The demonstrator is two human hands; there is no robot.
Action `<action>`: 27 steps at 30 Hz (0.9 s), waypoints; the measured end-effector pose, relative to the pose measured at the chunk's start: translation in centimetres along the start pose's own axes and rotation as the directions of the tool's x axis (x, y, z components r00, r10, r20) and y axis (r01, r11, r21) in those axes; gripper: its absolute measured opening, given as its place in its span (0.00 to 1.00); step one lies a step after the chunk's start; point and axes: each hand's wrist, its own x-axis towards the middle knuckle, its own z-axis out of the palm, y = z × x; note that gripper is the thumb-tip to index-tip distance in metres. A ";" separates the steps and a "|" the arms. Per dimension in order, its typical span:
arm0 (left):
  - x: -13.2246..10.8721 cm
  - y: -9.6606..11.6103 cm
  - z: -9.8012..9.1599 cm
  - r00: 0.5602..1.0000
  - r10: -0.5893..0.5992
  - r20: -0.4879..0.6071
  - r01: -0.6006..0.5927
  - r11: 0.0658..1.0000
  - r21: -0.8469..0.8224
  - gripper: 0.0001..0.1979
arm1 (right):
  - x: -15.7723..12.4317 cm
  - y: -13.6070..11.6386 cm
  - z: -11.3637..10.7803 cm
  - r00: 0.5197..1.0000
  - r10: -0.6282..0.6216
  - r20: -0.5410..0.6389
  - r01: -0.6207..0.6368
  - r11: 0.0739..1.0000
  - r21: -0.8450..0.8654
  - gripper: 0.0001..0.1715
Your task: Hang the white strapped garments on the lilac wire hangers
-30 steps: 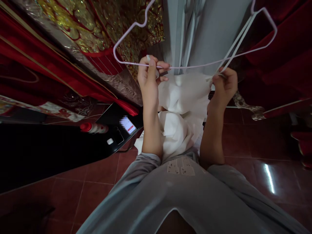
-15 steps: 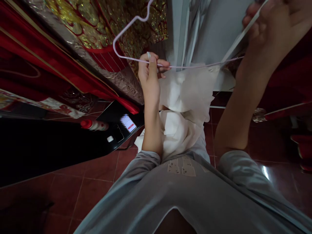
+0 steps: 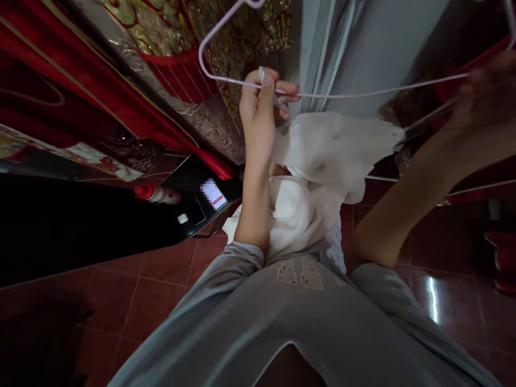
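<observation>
My left hand (image 3: 260, 105) is closed around the lower bar of a pale pink clothes hanger (image 3: 342, 96), with a bit of white strap pinched at the thumb. Far to the right, my right hand (image 3: 479, 107) is blurred, close to the hanger's other end. A thin strap (image 3: 431, 115) runs tautly from a white garment (image 3: 334, 142) up to that hand; its fingers are smeared. The garment hangs below the hanger in loose folds against my front.
At left a black table (image 3: 100, 231) holds a lit phone (image 3: 214, 194), a red-capped bottle (image 3: 157, 194) and a small white case (image 3: 183, 219). Red and gold garments (image 3: 169, 32) hang ahead on the left. A grey panel (image 3: 387, 43) stands in front, above red floor tiles (image 3: 161, 301).
My right hand has moved right and down, drawing the strap and the garment's upper edge rightward. My left hand and the hanger have shifted slightly right and up.
</observation>
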 end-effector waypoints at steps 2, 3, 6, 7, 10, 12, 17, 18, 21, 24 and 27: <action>-0.2 -0.3 0.1 0.999 -0.019 -0.028 0.020 1.000 0.014 0.18 | -1.0 0.5 2.3 0.957 -0.211 0.199 0.221 0.975 -0.028 0.25; -0.2 -0.4 0.2 0.999 -0.033 -0.036 0.033 0.999 0.024 0.18 | -1.6 0.8 3.4 0.912 -0.241 0.332 0.290 0.952 -0.103 0.20; -0.5 -0.3 0.2 0.997 -0.065 -0.039 0.066 0.998 0.021 0.15 | -3.4 1.2 5.3 0.843 -0.112 0.525 0.318 0.892 -0.321 0.14; -0.6 -0.3 0.1 0.996 -0.074 -0.044 0.075 0.997 0.013 0.13 | -3.9 1.3 5.5 0.837 -0.072 0.542 0.313 0.875 -0.368 0.14; -1.0 -0.2 0.0 0.992 -0.104 -0.078 0.102 0.994 -0.030 0.07 | -4.7 1.3 5.4 0.830 -0.037 0.556 0.316 0.853 -0.416 0.18; -1.2 -0.3 -0.4 0.987 -0.115 -0.114 0.110 0.993 -0.044 0.05 | -4.7 1.3 5.1 0.833 -0.021 0.553 0.309 0.846 -0.434 0.20; -1.3 0.2 -3.2 0.939 0.137 -0.317 -0.105 0.988 0.116 0.09 | -4.3 1.3 4.9 0.853 -0.020 0.521 0.310 0.824 -0.475 0.16; -1.2 0.6 -3.8 0.913 0.202 -0.355 -0.149 0.974 0.170 0.10 | -4.3 1.2 5.0 0.856 -0.015 0.518 0.309 0.818 -0.486 0.16; -0.5 2.5 -5.5 0.901 0.259 -0.349 -0.168 0.948 0.270 0.15 | -4.5 1.0 5.1 0.863 -0.005 0.505 0.307 0.799 -0.517 0.15; 0.7 4.5 -6.1 0.951 0.194 -0.241 -0.118 0.948 0.296 0.20 | -4.6 1.1 5.0 0.864 -0.010 0.503 0.303 0.809 -0.505 0.16; 2.2 6.0 -5.8 0.984 0.129 -0.124 -0.080 0.936 0.343 0.17 | -4.7 1.3 5.0 0.867 -0.019 0.499 0.307 0.808 -0.503 0.15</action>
